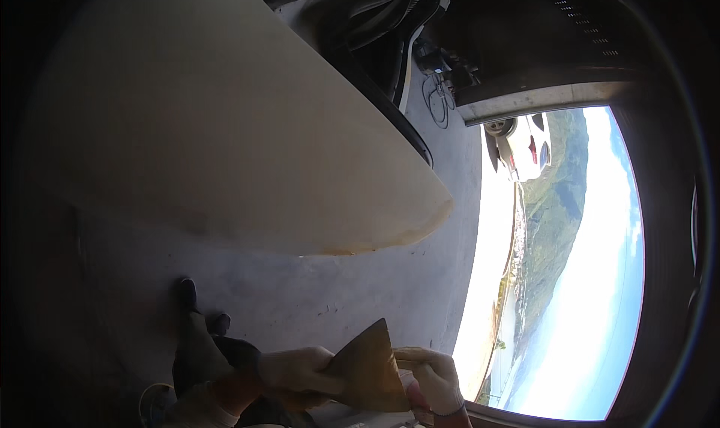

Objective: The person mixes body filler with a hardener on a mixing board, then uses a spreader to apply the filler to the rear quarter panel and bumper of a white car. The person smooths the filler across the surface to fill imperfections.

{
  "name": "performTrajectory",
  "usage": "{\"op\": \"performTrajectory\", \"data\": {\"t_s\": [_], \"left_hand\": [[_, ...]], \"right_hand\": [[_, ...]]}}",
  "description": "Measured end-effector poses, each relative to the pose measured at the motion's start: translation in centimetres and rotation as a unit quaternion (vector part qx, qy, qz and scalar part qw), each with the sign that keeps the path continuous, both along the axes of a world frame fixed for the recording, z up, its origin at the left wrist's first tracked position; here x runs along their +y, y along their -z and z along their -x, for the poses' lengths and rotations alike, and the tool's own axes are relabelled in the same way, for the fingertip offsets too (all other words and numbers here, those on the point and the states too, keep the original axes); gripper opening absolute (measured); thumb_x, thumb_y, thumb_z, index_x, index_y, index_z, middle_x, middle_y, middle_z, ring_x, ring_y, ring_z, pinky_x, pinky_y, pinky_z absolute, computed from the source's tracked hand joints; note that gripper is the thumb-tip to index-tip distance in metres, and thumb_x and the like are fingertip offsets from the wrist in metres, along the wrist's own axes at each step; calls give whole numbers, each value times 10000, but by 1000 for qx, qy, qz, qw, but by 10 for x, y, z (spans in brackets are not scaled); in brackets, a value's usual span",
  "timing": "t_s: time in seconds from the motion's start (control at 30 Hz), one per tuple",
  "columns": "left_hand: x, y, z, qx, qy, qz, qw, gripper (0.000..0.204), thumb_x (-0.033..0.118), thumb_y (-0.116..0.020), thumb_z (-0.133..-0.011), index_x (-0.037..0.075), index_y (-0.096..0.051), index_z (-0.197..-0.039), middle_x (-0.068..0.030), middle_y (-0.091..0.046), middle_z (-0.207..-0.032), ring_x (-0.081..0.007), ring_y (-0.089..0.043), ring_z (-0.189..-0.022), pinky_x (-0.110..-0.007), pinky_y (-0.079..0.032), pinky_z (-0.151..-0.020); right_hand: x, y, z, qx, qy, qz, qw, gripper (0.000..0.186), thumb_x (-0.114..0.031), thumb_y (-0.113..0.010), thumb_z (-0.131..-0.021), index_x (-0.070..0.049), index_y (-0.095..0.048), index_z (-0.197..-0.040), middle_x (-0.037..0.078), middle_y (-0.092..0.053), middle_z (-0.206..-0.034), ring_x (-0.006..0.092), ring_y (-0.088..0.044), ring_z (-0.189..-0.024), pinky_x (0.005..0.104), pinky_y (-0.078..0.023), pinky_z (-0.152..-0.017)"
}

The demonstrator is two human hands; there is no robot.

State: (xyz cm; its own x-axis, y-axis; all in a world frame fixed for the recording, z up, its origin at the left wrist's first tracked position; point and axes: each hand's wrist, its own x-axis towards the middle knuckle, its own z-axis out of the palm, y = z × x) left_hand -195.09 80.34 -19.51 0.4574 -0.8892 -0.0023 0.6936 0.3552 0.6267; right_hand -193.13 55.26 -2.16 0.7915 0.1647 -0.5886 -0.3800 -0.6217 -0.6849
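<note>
Near pale panel (240, 135), gripped brown sheet (367, 369) with left hand (298, 371); pinched its edge with right hand (435, 379); risked tearing through uneven pulling.

The interior around you is dim, lit by daylight from the doorway (544, 96) at right; sky (581, 278) there is overexposed. Your view bends and blackens toward its rim.

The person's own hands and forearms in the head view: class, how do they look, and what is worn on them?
The left hand and the right hand are both ungloved. A thin dark band circles the right wrist; none can be made out on the left. Whether sleeves cover the forearms is too unclear to tell.
</note>
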Motion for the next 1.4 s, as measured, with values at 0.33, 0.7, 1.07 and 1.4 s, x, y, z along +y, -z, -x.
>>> {"op": "performTrajectory", "data": {"t_s": [0.33,0.7,1.07,1.4], "left_hand": [[-82,140,48,-11,-309,-118,943,280,278,-722,-993,31,-689,-865,-8,-667,-692,-109,-634,-614,-299,-512,-560],[-266,279,35,41,-390,-214,895,300,373,-750,-945,104,-735,-813,-11,-704,-670,-162,-714,-595,-340,-569,-531],[-331,384,-24,-176,-464,-207,843,510,464,-686,-976,13,-714,-740,-157,-623,-524,-292,-652,-462,-442,-465,-467],[-358,403,-47,-72,-433,-238,866,538,497,-689,-940,-14,-730,-776,-244,-666,-650,-419,-697,-614,-503,-504,-556]], "right_hand": [[-26,-5,-119,-567,-436,341,610,331,-48,-773,-741,3,-726,-1065,172,-689,-1126,377,-667,-1079,493,-543,-958],[47,57,-152,-733,-596,294,147,376,-277,-847,-833,-230,-761,-1196,70,-592,-1347,336,-488,-1310,478,-525,-1025],[74,114,-136,-748,-574,316,109,451,-169,-926,-754,-208,-742,-1164,30,-597,-1274,314,-475,-1299,439,-492,-1062],[41,113,-170,-760,-572,302,63,314,-231,-904,-781,-179,-767,-1059,-25,-620,-1254,266,-484,-1302,402,-499,-1084]]}}
